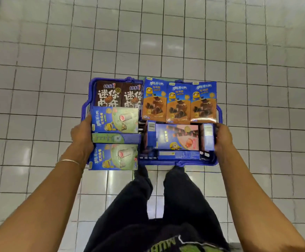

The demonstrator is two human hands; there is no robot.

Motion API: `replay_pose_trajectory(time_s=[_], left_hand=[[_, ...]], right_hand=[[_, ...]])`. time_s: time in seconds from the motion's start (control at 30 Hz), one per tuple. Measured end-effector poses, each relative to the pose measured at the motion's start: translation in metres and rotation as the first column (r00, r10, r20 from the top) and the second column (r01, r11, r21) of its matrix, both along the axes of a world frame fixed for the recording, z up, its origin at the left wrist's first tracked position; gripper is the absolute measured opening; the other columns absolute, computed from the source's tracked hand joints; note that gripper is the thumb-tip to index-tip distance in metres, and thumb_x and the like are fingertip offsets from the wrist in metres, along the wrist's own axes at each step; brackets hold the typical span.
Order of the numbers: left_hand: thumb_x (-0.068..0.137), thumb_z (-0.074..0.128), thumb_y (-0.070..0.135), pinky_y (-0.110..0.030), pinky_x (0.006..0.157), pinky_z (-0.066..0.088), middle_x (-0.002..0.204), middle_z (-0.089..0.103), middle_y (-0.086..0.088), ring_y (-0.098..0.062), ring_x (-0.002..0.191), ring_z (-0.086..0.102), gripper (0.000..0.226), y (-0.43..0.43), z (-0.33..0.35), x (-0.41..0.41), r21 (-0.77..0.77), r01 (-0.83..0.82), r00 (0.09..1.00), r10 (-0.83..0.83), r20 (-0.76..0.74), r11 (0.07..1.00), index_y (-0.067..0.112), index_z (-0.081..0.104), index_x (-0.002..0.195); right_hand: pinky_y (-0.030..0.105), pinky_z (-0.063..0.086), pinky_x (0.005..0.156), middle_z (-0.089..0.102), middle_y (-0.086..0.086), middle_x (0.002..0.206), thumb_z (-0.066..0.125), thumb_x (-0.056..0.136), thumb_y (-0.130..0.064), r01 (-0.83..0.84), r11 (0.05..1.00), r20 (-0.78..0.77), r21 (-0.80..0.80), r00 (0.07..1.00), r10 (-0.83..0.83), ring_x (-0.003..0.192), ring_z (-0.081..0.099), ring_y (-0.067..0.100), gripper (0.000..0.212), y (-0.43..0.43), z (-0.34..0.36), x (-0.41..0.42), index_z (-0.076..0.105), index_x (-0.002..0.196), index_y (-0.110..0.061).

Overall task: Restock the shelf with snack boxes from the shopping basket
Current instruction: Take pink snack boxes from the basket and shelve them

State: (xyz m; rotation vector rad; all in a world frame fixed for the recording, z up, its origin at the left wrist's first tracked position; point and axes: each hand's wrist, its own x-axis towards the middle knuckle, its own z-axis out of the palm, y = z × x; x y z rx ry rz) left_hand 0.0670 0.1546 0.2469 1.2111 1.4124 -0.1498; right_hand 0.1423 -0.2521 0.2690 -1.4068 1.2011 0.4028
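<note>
Shopping basket: the blue shopping basket [180, 163] is held level between two hands in front of the person's legs, over the floor, its long axis running left to right.
Far row: two brown cookie boxes [109, 94] and three blue-and-brown wafer boxes [178, 102] lie face up side by side. Their long axes point away from the person, with the printed tops at the far rim.
Near left: two green-faced boxes [115, 120] lie face up with long axes left to right, and a third box on edge [116, 138] is wedged between them.
Near right: a pink-faced box [177, 137] lies crosswise with long axis left to right, hemmed in by more boxes standing on edge.
Left grip: the left grip [82, 135] clasps the basket's left side, touching the green-faced boxes, fingertips hidden.
Right grip: the right grip [222, 137] is clasped on the basket's right wall, fingertips out of sight.
Wrist: a thin bracelet [68, 161] circles the left forearm.
Person: dark trousers [184, 206] show below the basket.
Floor: pale square tiles [39, 70] with dark grout fill the rest of the view.
</note>
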Motion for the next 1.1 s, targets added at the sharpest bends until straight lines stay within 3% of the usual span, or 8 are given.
replay_pose_trajectory(time_s=[0.23, 0.43, 0.57, 0.63, 0.7, 0.77, 0.9, 1.1], left_hand=[[0.086, 0.080, 0.054, -0.055, 0.096, 0.061, 0.103, 0.081, -0.009, -0.030, 0.100, 0.078, 0.059, 0.058, 0.087, 0.079, 0.001, -0.041, 0.994, 0.041, 0.104, 0.999, 0.010, 0.070, 0.123], [0.089, 0.077, 0.055, -0.056, 0.098, 0.059, 0.111, 0.080, -0.010, -0.031, 0.106, 0.077, 0.064, 0.100, 0.091, 0.182, -0.033, -0.038, 0.985, 0.043, 0.164, 0.999, 0.011, 0.066, 0.134], [0.088, 0.078, 0.054, -0.054, 0.097, 0.060, 0.109, 0.080, -0.010, -0.032, 0.105, 0.077, 0.062, 0.121, 0.093, 0.259, 0.004, -0.082, 0.985, 0.081, 0.153, 0.997, 0.009, 0.069, 0.130], [0.089, 0.077, 0.052, -0.052, 0.093, 0.062, 0.109, 0.080, -0.011, -0.031, 0.102, 0.078, 0.058, 0.134, 0.098, 0.296, 0.005, -0.081, 0.987, 0.079, 0.143, 0.997, 0.008, 0.070, 0.126], [0.089, 0.079, 0.050, -0.045, 0.079, 0.064, 0.101, 0.081, -0.011, -0.026, 0.084, 0.079, 0.047, 0.149, 0.102, 0.331, 0.020, -0.098, 0.986, 0.095, 0.136, 0.995, 0.010, 0.071, 0.113], [0.089, 0.080, 0.049, -0.044, 0.077, 0.064, 0.099, 0.081, -0.011, -0.023, 0.078, 0.078, 0.043, 0.165, 0.106, 0.365, 0.033, -0.117, 0.985, 0.112, 0.132, 0.993, 0.012, 0.072, 0.111], [0.090, 0.077, 0.051, -0.053, 0.100, 0.059, 0.117, 0.078, -0.012, -0.032, 0.111, 0.075, 0.063, 0.201, 0.113, 0.438, 0.001, -0.107, 0.986, 0.106, 0.132, 0.994, 0.009, 0.066, 0.135], [0.095, 0.072, 0.051, -0.054, 0.104, 0.057, 0.121, 0.077, -0.013, -0.034, 0.117, 0.072, 0.060, 0.262, 0.092, 0.567, -0.041, -0.081, 0.984, 0.087, 0.158, 0.996, 0.009, 0.068, 0.137]], right_hand=[[0.054, 0.050, 0.106, 0.069, 0.017, 0.128, 0.055, 0.088, -0.021, -0.030, 0.999, 0.100, 0.041, 0.995, 0.026, 0.118, 0.066, 0.037, 0.048, 0.055, 0.071, 0.084, 0.065, 0.131, -0.004], [0.054, 0.051, 0.105, 0.069, 0.019, 0.127, 0.056, 0.085, -0.021, -0.026, 0.998, 0.151, 0.051, 0.988, 0.018, 0.118, 0.066, 0.039, 0.049, 0.095, 0.065, 0.192, 0.066, 0.129, -0.004], [0.053, 0.050, 0.105, 0.069, 0.019, 0.126, 0.054, 0.084, -0.018, -0.065, 0.997, 0.122, 0.042, 0.991, 0.059, 0.118, 0.065, 0.039, 0.047, 0.123, 0.055, 0.278, 0.067, 0.126, -0.002], [0.049, 0.054, 0.096, 0.072, 0.017, 0.111, 0.054, 0.083, -0.020, -0.100, 0.995, 0.118, 0.030, 0.988, 0.095, 0.104, 0.069, 0.038, 0.035, 0.138, 0.059, 0.316, 0.070, 0.112, -0.007], [0.041, 0.057, 0.077, 0.071, 0.012, 0.097, 0.057, 0.083, -0.022, -0.109, 0.994, 0.120, 0.015, 0.987, 0.106, 0.086, 0.068, 0.031, 0.027, 0.153, 0.065, 0.355, 0.069, 0.103, -0.009], [0.034, 0.055, 0.069, 0.072, 0.011, 0.097, 0.058, 0.084, -0.021, -0.105, 0.994, 0.127, 0.016, 0.987, 0.102, 0.080, 0.067, 0.028, 0.026, 0.169, 0.072, 0.392, 0.069, 0.104, -0.009], [0.041, 0.056, 0.085, 0.073, 0.016, 0.114, 0.057, 0.085, -0.022, -0.123, 0.992, 0.116, 0.001, 0.986, 0.122, 0.092, 0.068, 0.030, 0.044, 0.201, 0.078, 0.470, 0.068, 0.123, -0.003], [0.040, 0.056, 0.081, 0.073, 0.012, 0.107, 0.060, 0.086, -0.024, -0.089, 0.996, 0.131, 0.003, 0.988, 0.087, 0.088, 0.068, 0.028, 0.038, 0.263, 0.067, 0.596, 0.068, 0.120, -0.008]])
